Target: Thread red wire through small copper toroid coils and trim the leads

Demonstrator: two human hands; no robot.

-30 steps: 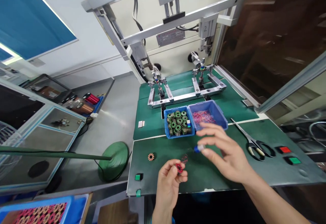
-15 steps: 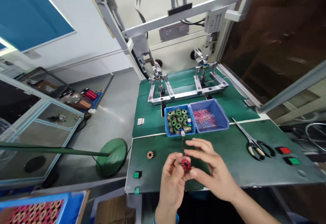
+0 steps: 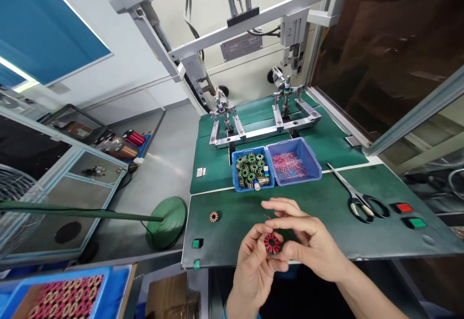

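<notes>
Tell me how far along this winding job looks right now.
Done: one wound core lies on the green table. In hand: left hand and right hand hold a red-wound core. Left: unwound cores fill the blue bin.

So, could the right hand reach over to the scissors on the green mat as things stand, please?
Probably yes: the scissors lie in the open to the right, with bare mat between. But the right hand now shares the red wound coil with the left hand.
</notes>
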